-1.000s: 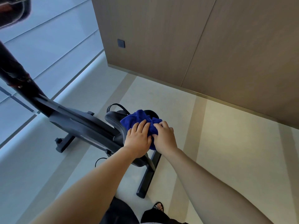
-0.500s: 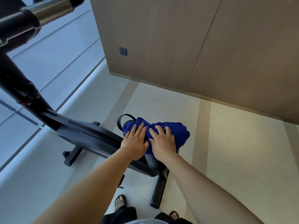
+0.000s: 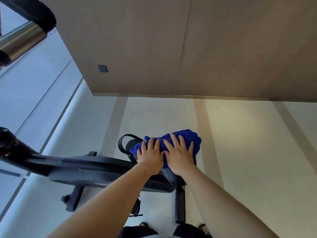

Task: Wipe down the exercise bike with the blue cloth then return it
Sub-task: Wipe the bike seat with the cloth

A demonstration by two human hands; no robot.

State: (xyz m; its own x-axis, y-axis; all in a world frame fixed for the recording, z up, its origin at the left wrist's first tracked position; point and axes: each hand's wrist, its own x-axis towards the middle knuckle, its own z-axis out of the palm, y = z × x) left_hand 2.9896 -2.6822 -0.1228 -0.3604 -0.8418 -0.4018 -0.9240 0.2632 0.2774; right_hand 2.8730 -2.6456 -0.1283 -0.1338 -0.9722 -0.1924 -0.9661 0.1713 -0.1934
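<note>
A black exercise bike point(image 3: 96, 169) stands on the pale floor below me, its frame running left to right. The blue cloth point(image 3: 187, 137) lies bunched over the bike's seat, which shows only as a dark edge point(image 3: 173, 177) under my palms. My left hand point(image 3: 151, 156) and my right hand point(image 3: 180, 154) press flat on the cloth side by side, fingers spread and pointing away from me. A black strap loop point(image 3: 122, 143) sticks out left of the cloth.
The bike's handlebar point(image 3: 25, 35), black grip and silver tube, hangs close at the top left. Wood wall panels point(image 3: 223, 48) stand ahead, a window wall at the left. The bike's rear foot bar point(image 3: 180, 205) and my sandalled feet point(image 3: 204, 228) are near the bottom.
My view has swung so the bike frame lies more level. Both hands pushed the cloth rightward across the seat and now lie flatter, fingers spread wider.
</note>
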